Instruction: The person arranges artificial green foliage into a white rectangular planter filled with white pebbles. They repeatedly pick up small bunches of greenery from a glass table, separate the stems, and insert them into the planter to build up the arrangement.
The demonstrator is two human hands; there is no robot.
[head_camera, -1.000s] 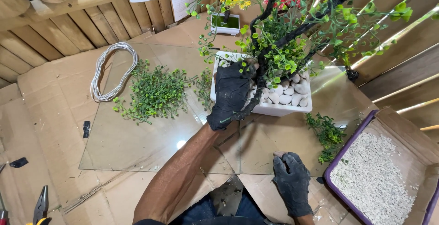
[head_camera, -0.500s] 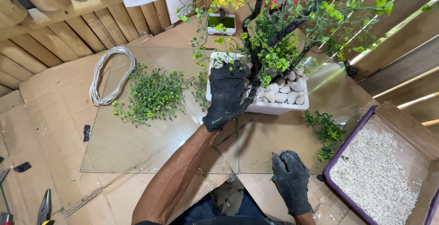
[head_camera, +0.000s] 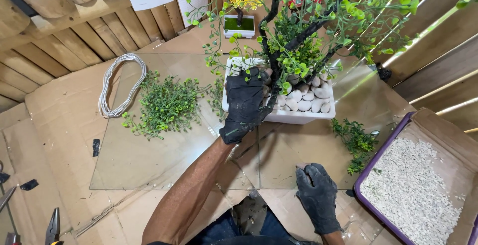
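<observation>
White rectangular planter [head_camera: 298, 117] of white pebbles [head_camera: 304, 99], long axis left-right; dark trunk [head_camera: 273, 21] upright. Left hand [head_camera: 242, 103] gripping trunk base; right hand [head_camera: 318, 195] loosely curled, empty.

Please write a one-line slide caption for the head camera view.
Gloved left hand grips the artificial tree's dark trunk in a white pebble-filled planter; gloved right hand rests nearby.

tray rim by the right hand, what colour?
Purple, on the tray of white gravel, right of the right hand. Head view shows it.
</observation>
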